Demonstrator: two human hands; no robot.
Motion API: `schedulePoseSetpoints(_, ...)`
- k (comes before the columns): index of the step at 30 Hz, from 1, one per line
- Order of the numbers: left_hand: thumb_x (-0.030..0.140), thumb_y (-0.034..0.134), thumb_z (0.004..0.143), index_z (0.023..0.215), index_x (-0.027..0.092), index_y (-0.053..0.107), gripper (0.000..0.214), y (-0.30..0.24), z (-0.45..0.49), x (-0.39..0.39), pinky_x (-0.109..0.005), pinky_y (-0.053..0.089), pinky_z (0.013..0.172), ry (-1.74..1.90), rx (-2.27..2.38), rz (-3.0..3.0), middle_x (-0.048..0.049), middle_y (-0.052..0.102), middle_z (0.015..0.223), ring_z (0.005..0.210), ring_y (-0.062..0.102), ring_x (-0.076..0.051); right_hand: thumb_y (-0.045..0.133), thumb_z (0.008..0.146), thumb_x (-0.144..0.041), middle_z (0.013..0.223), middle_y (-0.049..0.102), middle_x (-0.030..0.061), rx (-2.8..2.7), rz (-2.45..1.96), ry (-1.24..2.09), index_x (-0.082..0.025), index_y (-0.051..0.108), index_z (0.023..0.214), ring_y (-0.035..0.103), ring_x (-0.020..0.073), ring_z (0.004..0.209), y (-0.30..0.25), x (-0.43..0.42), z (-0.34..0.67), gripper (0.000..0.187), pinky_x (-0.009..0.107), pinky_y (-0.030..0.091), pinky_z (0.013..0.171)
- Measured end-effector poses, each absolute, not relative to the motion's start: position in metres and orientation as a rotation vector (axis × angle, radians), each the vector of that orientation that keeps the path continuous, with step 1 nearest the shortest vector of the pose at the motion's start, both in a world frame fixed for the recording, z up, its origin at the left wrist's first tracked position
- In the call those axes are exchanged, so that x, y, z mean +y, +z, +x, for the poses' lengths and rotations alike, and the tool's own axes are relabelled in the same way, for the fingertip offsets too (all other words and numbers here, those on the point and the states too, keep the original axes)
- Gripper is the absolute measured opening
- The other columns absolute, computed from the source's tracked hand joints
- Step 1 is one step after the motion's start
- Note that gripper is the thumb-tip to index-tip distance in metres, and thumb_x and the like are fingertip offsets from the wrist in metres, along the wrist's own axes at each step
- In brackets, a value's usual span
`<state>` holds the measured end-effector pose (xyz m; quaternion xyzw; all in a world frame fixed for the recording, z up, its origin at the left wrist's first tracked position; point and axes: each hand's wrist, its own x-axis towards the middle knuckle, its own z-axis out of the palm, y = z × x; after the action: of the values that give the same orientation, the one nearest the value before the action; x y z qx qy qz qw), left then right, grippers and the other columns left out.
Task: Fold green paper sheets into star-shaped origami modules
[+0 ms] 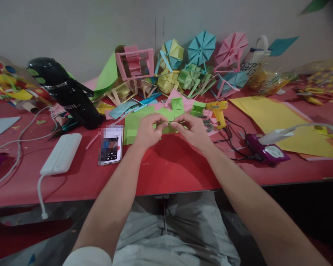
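Note:
My left hand [151, 129] and my right hand [191, 128] meet above the red tabletop, fingertips pinched together on a thin piece of green paper [170, 123]. The fingers cover most of that piece, so its full shape is hidden. Under and behind my hands lie flat green paper sheets [131, 127]. Just beyond the fingers sit a folded green paper piece [177, 103] and a second folded green paper piece [198, 108]. A pair of scissors [208, 125] lies partly hidden beside my right hand.
A yellow glue gun [218, 111] with a black cord lies right, near a purple power socket [266, 149] and yellow paper sheets [266, 114]. Left are a phone [111, 144], a white power bank [62, 153] and a leaning black bottle [69, 96]. Paper wheels [202, 48] line the wall.

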<state>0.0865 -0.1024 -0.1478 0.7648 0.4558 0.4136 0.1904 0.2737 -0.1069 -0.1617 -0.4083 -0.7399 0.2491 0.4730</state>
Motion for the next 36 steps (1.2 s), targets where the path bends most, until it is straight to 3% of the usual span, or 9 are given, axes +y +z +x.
schedulePoseSetpoints(7,0.021,0.060,0.086,0.088,0.019,0.070,0.010,-0.143,0.091,-0.109,-0.031,0.049,0.079,1.044,1.190,2.083,-0.0037,0.075,0.089,0.084,0.064,-0.018,0.063,0.092,-0.044,0.072,0.066,0.0021,-1.848,-1.008,0.546,-0.022,0.063,0.074,0.057,0.0168,0.068,-0.160,-0.105,0.281,0.028,0.033,0.047,0.068)
schedulePoseSetpoints(14,0.016,0.063,0.083,0.072,0.019,0.065,0.011,-0.146,0.091,-0.107,-0.029,0.046,0.071,1.090,1.256,2.054,-0.0005,0.069,0.072,0.071,0.059,-0.015,0.066,0.091,-0.044,0.074,0.067,0.0024,-1.818,-0.999,0.565,-0.022,0.068,0.078,0.059,0.0171,0.070,-0.164,-0.106,0.277,0.025,0.033,0.047,0.067)
schedulePoseSetpoints(18,0.017,0.063,0.083,0.074,0.019,0.066,0.010,-0.151,0.090,-0.103,-0.029,0.046,0.070,1.203,1.327,2.038,-0.0005,0.070,0.072,0.070,0.060,-0.015,0.068,0.090,-0.050,0.089,0.068,0.0050,-1.718,-1.005,0.329,-0.023,0.066,0.089,0.062,0.0195,0.085,-0.165,-0.105,0.274,0.027,0.034,0.049,0.075)
schedulePoseSetpoints(20,0.021,0.064,0.085,0.077,0.019,0.069,0.009,-0.153,0.090,-0.101,-0.029,0.048,0.072,1.257,1.368,2.037,-0.0009,0.072,0.075,0.071,0.062,-0.015,0.066,0.091,-0.053,0.082,0.065,0.0037,-1.649,-0.995,0.221,-0.022,0.062,0.082,0.059,0.0179,0.078,-0.164,-0.105,0.275,0.033,0.033,0.046,0.071)
schedulePoseSetpoints(24,0.028,0.064,0.089,0.084,0.020,0.071,0.012,-0.158,0.093,-0.101,-0.030,0.050,0.075,1.367,1.360,2.071,-0.0037,0.076,0.086,0.077,0.066,-0.017,0.054,0.096,-0.060,0.056,0.049,-0.0016,-1.700,-1.006,0.418,-0.021,0.052,0.063,0.044,0.0124,0.055,-0.163,-0.108,0.272,0.052,0.031,0.035,0.056)
schedulePoseSetpoints(28,0.026,0.063,0.088,0.088,0.020,0.071,0.010,-0.157,0.098,-0.106,-0.030,0.049,0.074,1.334,1.213,2.091,-0.0044,0.076,0.087,0.079,0.066,-0.017,0.050,0.095,-0.068,0.063,0.055,-0.0001,-1.706,-1.004,0.647,-0.021,0.059,0.072,0.047,0.0134,0.058,-0.164,-0.109,0.267,0.053,0.031,0.035,0.057)
schedulePoseSetpoints(36,0.029,0.072,0.084,0.095,0.018,0.067,0.017,-0.149,0.102,-0.112,-0.030,0.053,0.081,1.140,0.894,1.801,-0.0044,0.075,0.094,0.085,0.069,-0.015,0.053,0.091,-0.072,0.066,0.051,-0.0008,-1.691,-1.011,0.713,-0.023,0.049,0.072,0.046,0.0141,0.062,-0.165,-0.105,0.270,0.053,0.031,0.036,0.058)
